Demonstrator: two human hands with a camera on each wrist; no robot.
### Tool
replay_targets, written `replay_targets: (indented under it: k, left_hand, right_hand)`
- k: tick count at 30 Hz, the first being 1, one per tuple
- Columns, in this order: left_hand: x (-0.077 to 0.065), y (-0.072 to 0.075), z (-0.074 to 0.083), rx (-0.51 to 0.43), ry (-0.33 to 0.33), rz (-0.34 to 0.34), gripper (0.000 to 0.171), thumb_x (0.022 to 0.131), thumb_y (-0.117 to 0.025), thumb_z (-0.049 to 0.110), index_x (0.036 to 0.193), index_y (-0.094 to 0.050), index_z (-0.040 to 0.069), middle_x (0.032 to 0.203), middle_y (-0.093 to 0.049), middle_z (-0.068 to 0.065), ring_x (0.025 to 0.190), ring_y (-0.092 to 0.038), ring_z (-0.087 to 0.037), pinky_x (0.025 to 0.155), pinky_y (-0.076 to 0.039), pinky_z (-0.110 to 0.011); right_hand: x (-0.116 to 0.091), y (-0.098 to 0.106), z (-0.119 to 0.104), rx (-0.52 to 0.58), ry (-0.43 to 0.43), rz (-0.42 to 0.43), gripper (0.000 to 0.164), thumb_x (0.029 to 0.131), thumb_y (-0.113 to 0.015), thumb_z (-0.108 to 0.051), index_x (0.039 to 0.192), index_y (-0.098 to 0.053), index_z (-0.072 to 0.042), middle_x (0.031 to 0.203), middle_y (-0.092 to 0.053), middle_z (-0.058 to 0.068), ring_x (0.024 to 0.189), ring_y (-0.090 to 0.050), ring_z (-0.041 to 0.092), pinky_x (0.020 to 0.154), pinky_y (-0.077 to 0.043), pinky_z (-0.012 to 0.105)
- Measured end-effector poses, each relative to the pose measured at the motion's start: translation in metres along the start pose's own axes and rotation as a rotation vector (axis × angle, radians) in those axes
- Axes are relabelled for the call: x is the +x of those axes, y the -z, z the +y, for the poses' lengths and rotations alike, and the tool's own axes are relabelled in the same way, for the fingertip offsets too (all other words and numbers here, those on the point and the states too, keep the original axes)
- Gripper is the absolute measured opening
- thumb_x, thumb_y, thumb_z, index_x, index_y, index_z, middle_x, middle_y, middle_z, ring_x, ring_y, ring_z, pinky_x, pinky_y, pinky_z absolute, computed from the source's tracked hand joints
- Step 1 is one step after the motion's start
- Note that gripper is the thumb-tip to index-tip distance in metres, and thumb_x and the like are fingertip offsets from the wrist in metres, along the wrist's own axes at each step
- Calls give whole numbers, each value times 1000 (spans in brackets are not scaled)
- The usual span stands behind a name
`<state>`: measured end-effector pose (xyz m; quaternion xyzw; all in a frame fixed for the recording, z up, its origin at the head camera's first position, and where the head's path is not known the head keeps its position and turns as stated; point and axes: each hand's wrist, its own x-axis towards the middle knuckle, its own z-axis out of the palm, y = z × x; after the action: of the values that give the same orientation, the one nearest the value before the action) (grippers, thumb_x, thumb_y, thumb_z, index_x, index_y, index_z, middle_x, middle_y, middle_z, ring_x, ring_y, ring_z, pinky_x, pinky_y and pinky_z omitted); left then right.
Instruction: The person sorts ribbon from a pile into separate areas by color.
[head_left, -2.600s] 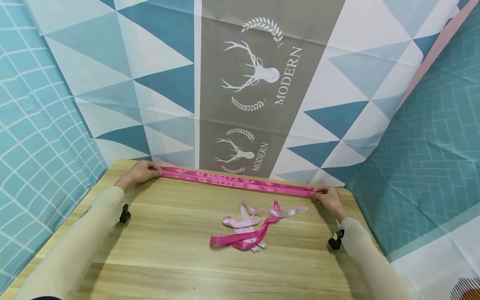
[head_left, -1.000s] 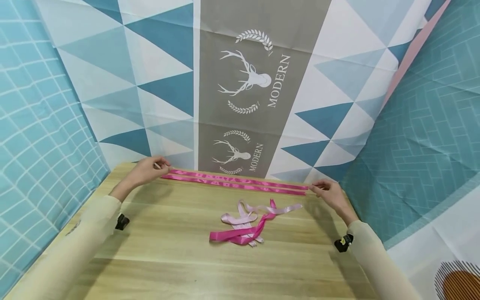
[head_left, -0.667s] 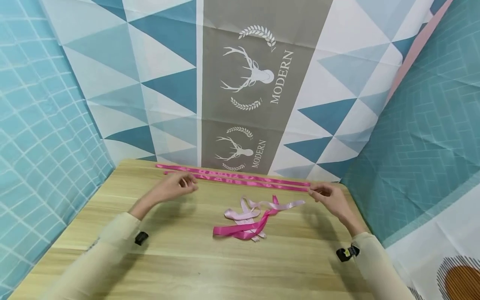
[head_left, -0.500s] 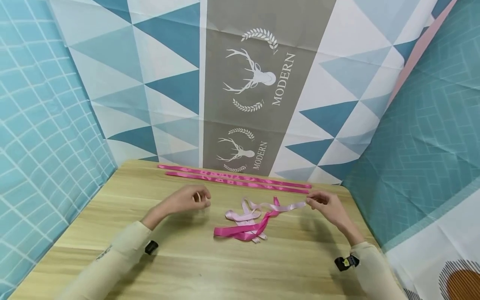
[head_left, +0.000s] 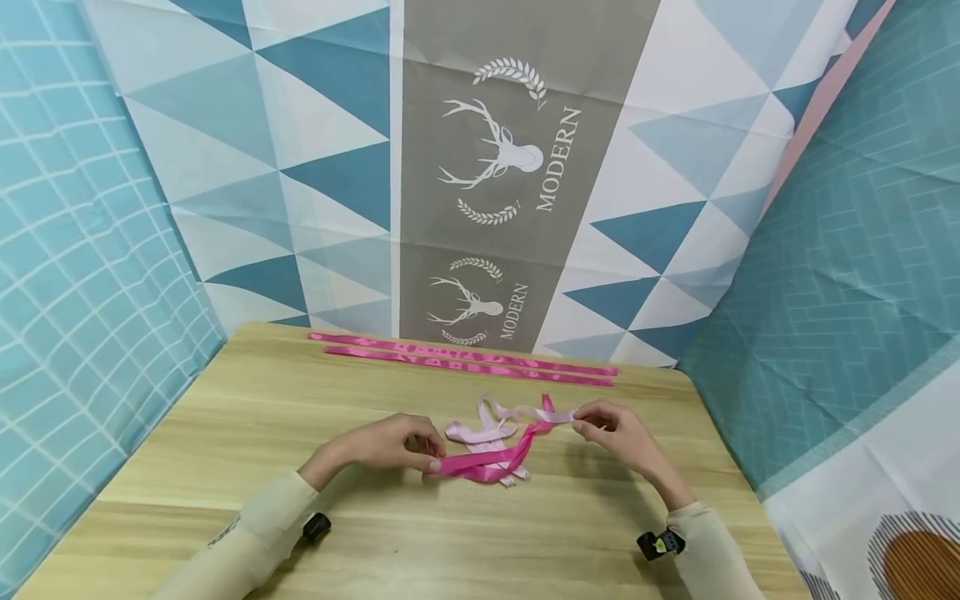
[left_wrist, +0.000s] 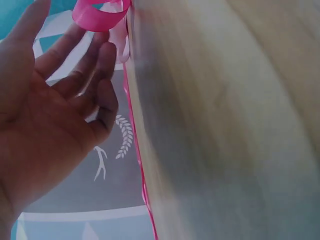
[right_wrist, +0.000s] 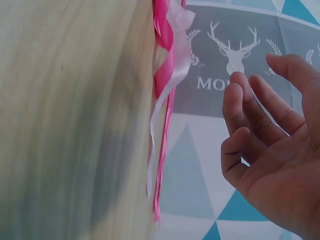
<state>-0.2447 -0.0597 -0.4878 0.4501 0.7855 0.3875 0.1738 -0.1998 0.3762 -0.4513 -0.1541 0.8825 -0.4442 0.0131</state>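
In the head view, the left hand [head_left: 397,446] is at the left end of a loose dark pink ribbon [head_left: 487,473] and hides that end. The left wrist view shows its thumb and fingers spread apart, fingertips close to the curved dark pink ribbon [left_wrist: 100,20]; contact is unclear. The right hand [head_left: 618,437] hovers at the right end of a pale pink ribbon [head_left: 555,416]. In the right wrist view, its thumb and index finger stand apart, with no ribbon between them. The two loose ribbons overlap in a tangled heap.
Two dark pink ribbons [head_left: 465,358] lie straight and nearly parallel along the far edge of the wooden table [head_left: 450,550]. A patterned cloth [head_left: 330,167] hangs directly behind that edge. Blue tile-patterned cloth [head_left: 97,250] stands at the left, a teal one [head_left: 847,292] at the right.
Both hands have let go of the straight ribbons at the back. The left hand has moved right and nearer to the loose heap; the right hand has moved nearer and left.
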Motion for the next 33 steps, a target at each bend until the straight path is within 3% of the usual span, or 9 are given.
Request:
replay_targets:
  k: [6,12,17,22,26,29,33]
  left_hand:
    - [-2,0,6,99,-24,-3,4,95,-76,23,98,-75,22,94,-62,14,85,-59,-7,79,-53,-35]
    - [-1,7,20,161,-91,33,7,95,-74,17,96,-73,24,94,-61,17,90,-62,-12,84,-54,-40]
    - [7,17,41,144,-146,30,5,96,-73,20,97,-71,25,96,-64,17,95,-63,-10,87,-53,-38]
    - [16,25,62,151,-189,4,2,97,-71,22,98,-71,21,98,-67,16,96,-63,-7,88,-51,-30]
    - [24,31,74,176,-224,-13,3,97,-70,21,99,-72,19,95,-66,17,93,-62,-5,86,-50,-28]
    - [28,34,80,174,-246,-33,3,98,-70,20,100,-72,20,92,-65,17,89,-61,-4,83,-50,-27]
    - [30,36,84,171,-253,-58,3,98,-71,22,100,-72,20,90,-65,18,86,-60,-2,79,-50,-25]
  right_hand:
    - [6,-18,-3,-13,62,-32,27,99,-71,-28,115,-74,-7,102,-68,2,80,-62,28,67,-52,33]
    - [14,-34,-16,-71,158,-69,15,99,-71,-28,111,-76,-21,97,-70,-7,79,-61,18,66,-48,30]
    - [18,-47,-44,-126,230,-162,20,98,-72,-32,114,-75,-22,102,-71,-7,90,-64,14,73,-49,35]
    - [24,-61,-77,-123,312,-283,37,96,-73,-37,127,-70,-17,129,-67,4,116,-61,18,91,-51,46]
    - [32,-69,-95,-186,368,-326,48,95,-73,-45,133,-67,-16,135,-62,-1,126,-55,17,100,-48,45]
    - [39,-75,-102,-179,385,-379,45,95,-73,-44,131,-68,-18,129,-64,-7,118,-59,16,94,-51,39]
    - [44,-83,-101,-76,354,-453,30,96,-73,-36,122,-72,-21,115,-69,-12,103,-63,14,84,-54,33]
